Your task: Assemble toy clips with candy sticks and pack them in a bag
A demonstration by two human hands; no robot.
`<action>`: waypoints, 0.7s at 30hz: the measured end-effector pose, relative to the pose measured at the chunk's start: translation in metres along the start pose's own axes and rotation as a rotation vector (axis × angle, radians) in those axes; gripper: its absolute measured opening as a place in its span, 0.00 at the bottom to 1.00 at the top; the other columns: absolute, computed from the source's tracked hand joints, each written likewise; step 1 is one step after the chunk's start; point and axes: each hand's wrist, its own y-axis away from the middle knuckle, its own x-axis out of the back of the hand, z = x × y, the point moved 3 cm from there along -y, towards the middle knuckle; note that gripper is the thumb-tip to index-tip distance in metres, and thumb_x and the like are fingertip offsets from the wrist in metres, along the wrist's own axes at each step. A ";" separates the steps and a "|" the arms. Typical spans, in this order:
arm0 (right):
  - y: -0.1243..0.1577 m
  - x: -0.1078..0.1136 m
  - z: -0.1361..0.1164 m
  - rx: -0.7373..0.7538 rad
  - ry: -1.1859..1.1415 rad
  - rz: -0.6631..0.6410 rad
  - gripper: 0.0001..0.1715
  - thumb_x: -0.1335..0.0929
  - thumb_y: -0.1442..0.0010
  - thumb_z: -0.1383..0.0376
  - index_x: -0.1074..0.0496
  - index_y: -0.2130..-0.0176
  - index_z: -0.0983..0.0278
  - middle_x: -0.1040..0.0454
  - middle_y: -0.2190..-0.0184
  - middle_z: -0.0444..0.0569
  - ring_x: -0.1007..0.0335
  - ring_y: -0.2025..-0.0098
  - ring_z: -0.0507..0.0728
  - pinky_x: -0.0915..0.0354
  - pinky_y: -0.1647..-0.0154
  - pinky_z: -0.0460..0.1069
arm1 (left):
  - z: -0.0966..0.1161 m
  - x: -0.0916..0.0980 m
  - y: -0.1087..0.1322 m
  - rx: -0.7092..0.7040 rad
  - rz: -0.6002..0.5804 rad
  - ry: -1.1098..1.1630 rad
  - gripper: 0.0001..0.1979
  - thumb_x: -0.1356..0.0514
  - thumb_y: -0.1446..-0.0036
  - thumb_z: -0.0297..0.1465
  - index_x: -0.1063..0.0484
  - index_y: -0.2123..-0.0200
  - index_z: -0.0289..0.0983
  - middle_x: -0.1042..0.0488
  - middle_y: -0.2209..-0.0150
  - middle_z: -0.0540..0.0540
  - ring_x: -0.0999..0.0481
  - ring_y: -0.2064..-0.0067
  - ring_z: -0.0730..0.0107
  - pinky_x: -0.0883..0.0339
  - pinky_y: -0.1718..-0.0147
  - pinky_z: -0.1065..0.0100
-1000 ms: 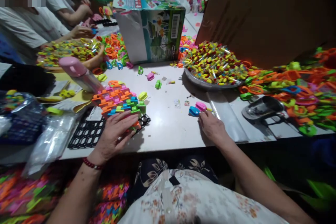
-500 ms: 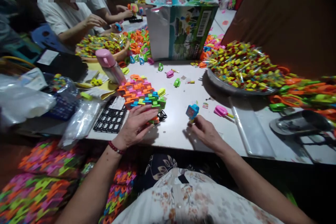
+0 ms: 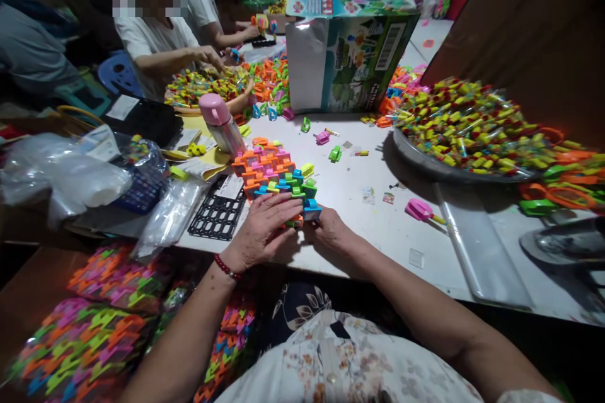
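Observation:
A block of small plastic toys (image 3: 267, 164) in orange, pink, blue and green stands packed in rows at the table's front edge. My left hand (image 3: 269, 220) lies over its near side, fingers stretched out and touching the toys. At the block's right end, my right hand (image 3: 334, 230) pinches a blue plastic toy (image 3: 312, 209) that sits against the green ones. The lower part of that toy is hidden by my fingers. Left of the block lies a black grid tray (image 3: 217, 211) with a white paper on it.
A pink-capped bottle (image 3: 220, 119) stands behind the block. A metal basin (image 3: 454, 170) of yellow candy tubes is at right, near a pink toy (image 3: 418, 209) and clear plastic bags (image 3: 482, 252). A printed carton (image 3: 350, 63) stands behind. Co-workers (image 3: 161, 44) sit at far left.
My right hand has moved left with the blue toy, from open table to the block's right end. My left hand stays on the block. The view has shifted somewhat left.

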 end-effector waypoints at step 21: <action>0.035 0.080 -0.014 -0.025 0.414 0.070 0.18 0.34 0.35 0.68 0.31 0.46 0.66 0.29 0.51 0.56 0.31 0.52 0.57 0.34 0.49 0.50 | -0.004 -0.004 -0.012 -0.159 -0.011 -0.321 0.26 0.44 0.34 0.31 0.41 0.34 0.45 0.30 0.39 0.43 0.32 0.36 0.55 0.56 0.35 0.50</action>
